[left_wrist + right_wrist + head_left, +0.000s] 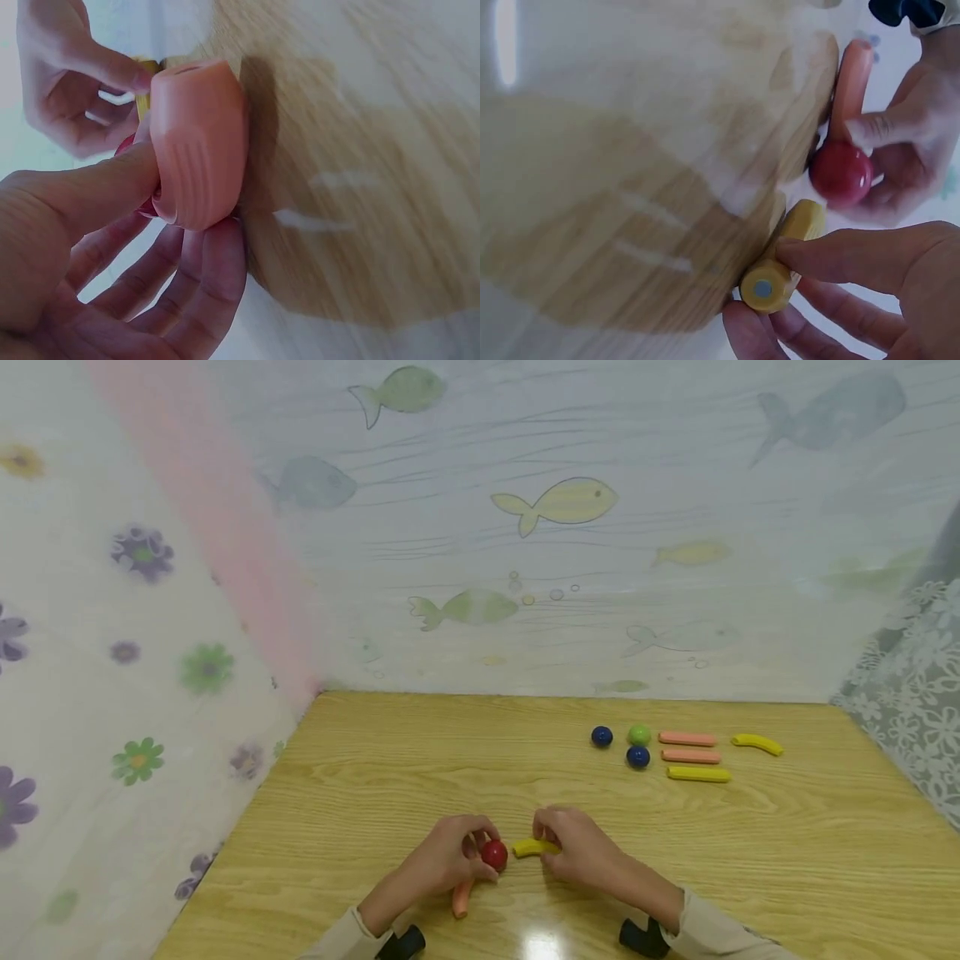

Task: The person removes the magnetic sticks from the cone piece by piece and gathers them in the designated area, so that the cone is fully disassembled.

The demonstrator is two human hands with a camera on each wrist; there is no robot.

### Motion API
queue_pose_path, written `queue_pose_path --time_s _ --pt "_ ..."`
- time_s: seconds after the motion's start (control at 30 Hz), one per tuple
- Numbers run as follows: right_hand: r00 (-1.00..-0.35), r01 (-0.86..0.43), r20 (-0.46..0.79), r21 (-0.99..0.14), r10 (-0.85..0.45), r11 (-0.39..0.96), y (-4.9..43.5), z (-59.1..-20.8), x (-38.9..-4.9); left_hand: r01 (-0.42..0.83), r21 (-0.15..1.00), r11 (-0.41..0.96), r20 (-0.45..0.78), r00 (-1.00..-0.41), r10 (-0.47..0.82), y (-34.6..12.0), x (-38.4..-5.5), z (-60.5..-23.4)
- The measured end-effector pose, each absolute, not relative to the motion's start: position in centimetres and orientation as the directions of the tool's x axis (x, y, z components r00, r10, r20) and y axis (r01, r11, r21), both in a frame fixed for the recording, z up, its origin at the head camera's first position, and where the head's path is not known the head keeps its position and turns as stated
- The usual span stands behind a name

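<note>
In the head view my left hand (pixel 457 856) holds a glossy red ball (pixel 494 855) and a short orange magnetic stick (pixel 461 900) that meets it. The left thumb lies where ball and stick join, as the right wrist view shows; other fingertips touch the stick (pixel 199 146) from beyond. A curved yellow magnetic stick (pixel 529 847) is pinched between thumb and fingers of my right hand (pixel 581 847), low over the wooden table. Its near end shows a grey round disc in the right wrist view. A small gap separates the yellow stick (pixel 804 219) from the red ball.
On the table (pixel 420 752) at the back right lie two blue balls (pixel 638 757), a green ball (pixel 639 735), two orange sticks (pixel 687 739), a straight yellow stick (pixel 698 774) and a curved yellow stick (pixel 757 743). Patterned curtains (pixel 570 552) hang behind and beside the table.
</note>
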State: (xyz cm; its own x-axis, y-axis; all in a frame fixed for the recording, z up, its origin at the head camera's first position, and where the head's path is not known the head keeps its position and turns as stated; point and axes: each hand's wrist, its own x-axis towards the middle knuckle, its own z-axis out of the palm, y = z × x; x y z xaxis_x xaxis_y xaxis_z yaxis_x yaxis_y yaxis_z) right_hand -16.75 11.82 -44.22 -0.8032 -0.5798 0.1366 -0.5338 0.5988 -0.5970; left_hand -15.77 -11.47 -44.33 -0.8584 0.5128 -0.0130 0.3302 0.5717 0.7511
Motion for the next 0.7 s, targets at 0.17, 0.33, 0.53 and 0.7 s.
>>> queue_pose_path --time_s 0.17,0.33,0.53,0.7 --pt "-0.822 -0.513 0.135 -0.600 -0.554 0.614 13.6 -44.4 -16.9 0.314 0.762 0.567 -0.015 -0.866 0.500 -11.9 -15.7 -44.3" --pt "-0.828 -0.496 0.127 -0.621 -0.547 0.607 15.6 -44.0 -16.5 0.300 0.766 0.568 -0.026 -0.870 0.493 -11.9 -15.7 -44.3" --pt "-0.839 -0.479 0.124 -0.632 -0.529 0.610 18.1 -43.7 -16.3 0.310 0.765 0.564 -0.019 -0.866 0.500 -12.0 -15.7 -44.3" --pt "-0.844 -0.480 0.133 -0.618 -0.519 0.622 20.4 -43.5 -16.4 0.316 0.768 0.557 -0.012 -0.863 0.505 -11.9 -15.8 -44.4"
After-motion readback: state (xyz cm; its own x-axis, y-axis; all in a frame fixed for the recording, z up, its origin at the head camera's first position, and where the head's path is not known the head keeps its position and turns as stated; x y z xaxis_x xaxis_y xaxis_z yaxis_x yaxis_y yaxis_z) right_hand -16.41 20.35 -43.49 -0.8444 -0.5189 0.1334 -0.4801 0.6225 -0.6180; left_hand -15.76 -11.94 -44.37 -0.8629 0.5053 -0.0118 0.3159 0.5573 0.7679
